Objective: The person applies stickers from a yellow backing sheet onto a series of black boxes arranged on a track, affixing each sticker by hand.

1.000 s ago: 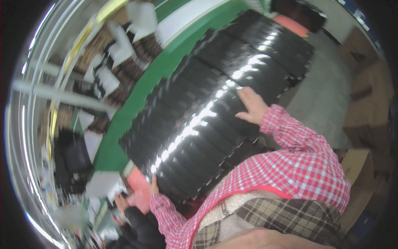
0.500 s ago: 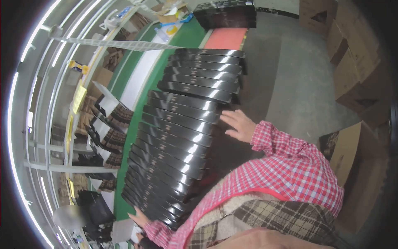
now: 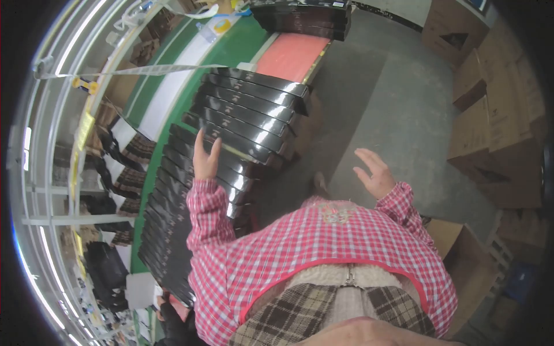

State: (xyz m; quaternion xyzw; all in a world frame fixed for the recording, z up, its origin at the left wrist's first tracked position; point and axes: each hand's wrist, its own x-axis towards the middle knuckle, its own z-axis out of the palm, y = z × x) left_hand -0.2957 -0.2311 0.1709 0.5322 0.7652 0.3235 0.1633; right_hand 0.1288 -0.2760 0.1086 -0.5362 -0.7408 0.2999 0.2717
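Note:
A long row of glossy black flat boxes (image 3: pixel 248 109) runs along the green table, packed side by side and leaning on one another. My left hand (image 3: pixel 206 158) is over this row with its fingers apart, the fingertips overlapping the boxes near a step between the far group and the near group (image 3: pixel 167 213). Out over the grey floor, to the right of the row, my right hand (image 3: pixel 376 174) hovers with thumb and fingers spread and nothing in it.
Black boxes (image 3: pixel 300 17) stand stacked beyond a red panel (image 3: pixel 291 56) at the table's far end. Cardboard cartons (image 3: pixel 502 132) line the right side, and an open carton (image 3: pixel 461 254) sits near my right elbow. Left of the green table (image 3: pixel 144 173) are shelves with more cartons. Another person's dark sleeve (image 3: pixel 173 323) shows at lower left.
My left hand has moved from the near end of the row forward to its middle. My right hand has left the boxes' right edge and swung out to the right. The view has shifted.

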